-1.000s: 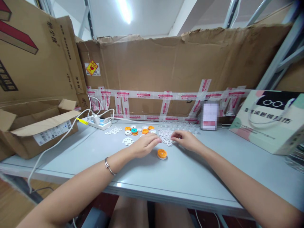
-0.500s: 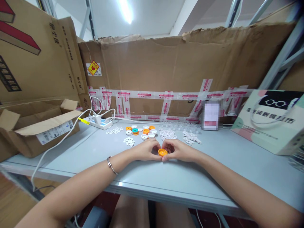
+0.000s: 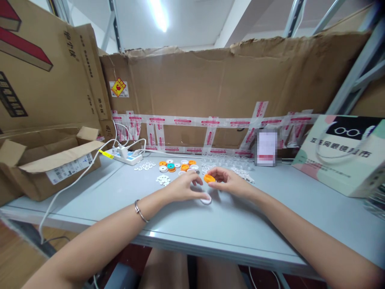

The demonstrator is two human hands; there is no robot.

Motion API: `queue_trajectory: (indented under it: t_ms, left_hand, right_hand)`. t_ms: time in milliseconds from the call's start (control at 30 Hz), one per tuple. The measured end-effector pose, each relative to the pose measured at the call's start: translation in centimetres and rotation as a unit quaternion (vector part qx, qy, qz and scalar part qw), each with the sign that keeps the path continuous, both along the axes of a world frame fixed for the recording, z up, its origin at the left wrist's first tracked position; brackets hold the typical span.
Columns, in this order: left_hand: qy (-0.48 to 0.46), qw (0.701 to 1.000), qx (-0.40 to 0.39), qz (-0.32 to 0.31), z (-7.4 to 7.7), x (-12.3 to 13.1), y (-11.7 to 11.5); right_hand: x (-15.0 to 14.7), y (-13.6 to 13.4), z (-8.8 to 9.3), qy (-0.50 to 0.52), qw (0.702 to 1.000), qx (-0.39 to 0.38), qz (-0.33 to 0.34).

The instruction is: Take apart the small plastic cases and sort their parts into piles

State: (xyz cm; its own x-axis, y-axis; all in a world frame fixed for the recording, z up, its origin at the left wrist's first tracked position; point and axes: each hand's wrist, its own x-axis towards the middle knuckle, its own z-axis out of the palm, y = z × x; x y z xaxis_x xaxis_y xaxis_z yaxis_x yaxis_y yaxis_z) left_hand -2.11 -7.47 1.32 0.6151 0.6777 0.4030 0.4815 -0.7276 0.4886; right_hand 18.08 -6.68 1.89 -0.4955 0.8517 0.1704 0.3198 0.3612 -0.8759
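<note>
Between the fingers and thumb of my right hand (image 3: 226, 181) is an orange round plastic cap (image 3: 209, 178), tilted and raised off the table. Below it a flat white disc (image 3: 206, 199) lies on the tabletop. My left hand (image 3: 185, 186) has its fingers apart, with the thumb reaching over the disc's left edge; whether the thumb presses on it I cannot tell. Behind my left hand several round caps in orange, white and teal (image 3: 171, 165) lie grouped. A pile of small white discs (image 3: 163, 180) is to their front left.
Small white parts (image 3: 240, 173) lie behind my right hand, with clear plastic pieces (image 3: 237, 161) further back. A phone (image 3: 267, 147) leans on the cardboard (image 3: 186, 88). A power strip (image 3: 129, 157) and open carton (image 3: 60, 160) stand left, a paper bag (image 3: 333, 160) right.
My right hand has lifted the orange cap up and away from my left hand, exposing the white disc on the table. My left fingers have let go of the cap and spread apart.
</note>
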Motion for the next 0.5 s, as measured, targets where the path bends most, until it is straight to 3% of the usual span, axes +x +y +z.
queue_trajectory:
  t_ms: [100, 267, 433, 500]
  left_hand:
    - [-0.080, 0.995, 0.064, 0.017, 0.5, 0.0, -0.1]
    - [-0.050, 0.991, 0.111, -0.057, 0.8, 0.1, -0.4]
    - [-0.047, 0.989, 0.137, -0.042, 1.2, -0.4, 0.0]
    - [-0.058, 0.986, 0.156, 0.007, 1.5, -0.9, 0.6]
  right_hand:
    - [0.0, -0.1, 0.1, 0.024, 1.000, -0.004, -0.013]
    - [-0.4, -0.4, -0.1, 0.036, 0.999, 0.003, 0.030]
    - [-0.6, -0.4, -0.3, 0.086, 0.996, 0.003, 0.028]
    - [-0.4, -0.2, -0.3, 0.087, 0.996, -0.001, 0.011]
